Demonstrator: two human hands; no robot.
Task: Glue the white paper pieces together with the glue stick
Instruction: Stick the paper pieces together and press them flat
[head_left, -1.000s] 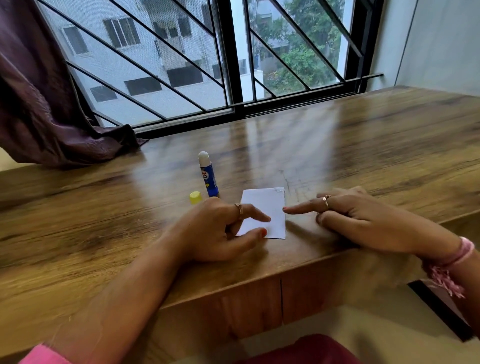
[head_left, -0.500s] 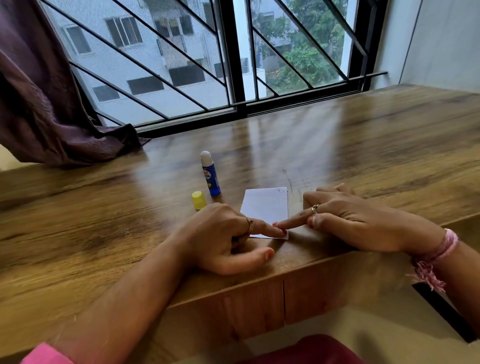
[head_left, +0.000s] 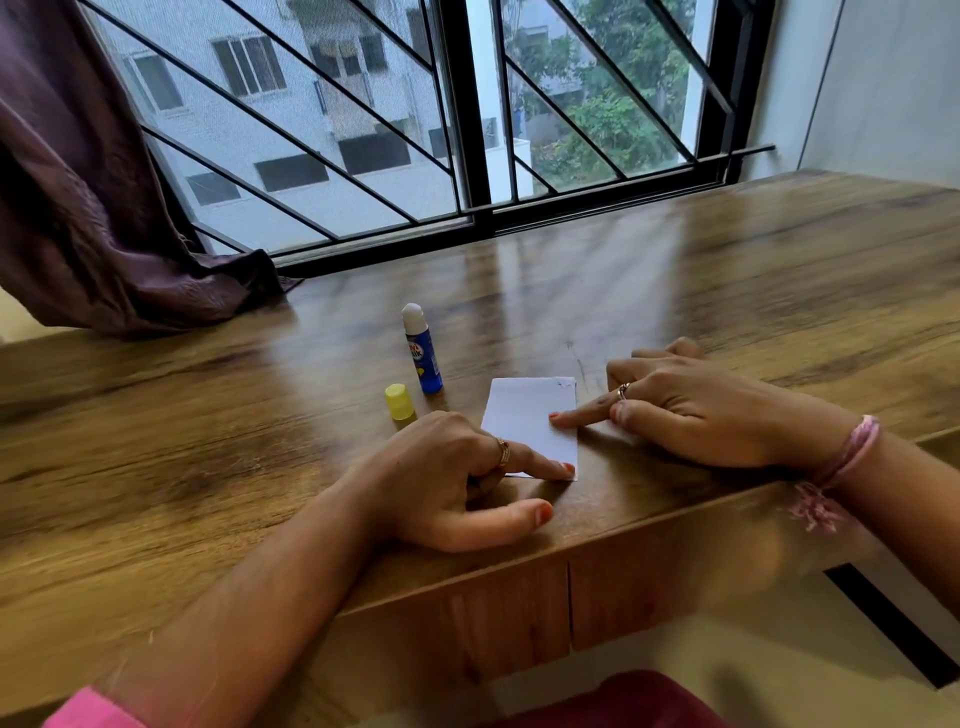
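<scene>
A small white paper piece (head_left: 524, 413) lies flat on the wooden table (head_left: 208, 426) near its front edge. My left hand (head_left: 447, 483) presses its straight index finger on the paper's near edge, close to the near right corner, with the thumb resting on the table. My right hand (head_left: 691, 410) comes in from the right and presses its index fingertip on the paper's right side. The blue glue stick (head_left: 422, 353) stands upright and uncapped just left of the paper. Its yellow cap (head_left: 399, 401) stands beside it. Whether a second paper piece lies beneath, I cannot tell.
A dark purple curtain (head_left: 78, 208) drapes onto the table's back left. A barred window (head_left: 467, 130) runs along the far edge. The table's front edge (head_left: 571, 551) lies just under my hands.
My left index finger has slid right along the paper's near edge. My right index finger went from the paper's right edge to the near corner, then farther up its right side.
</scene>
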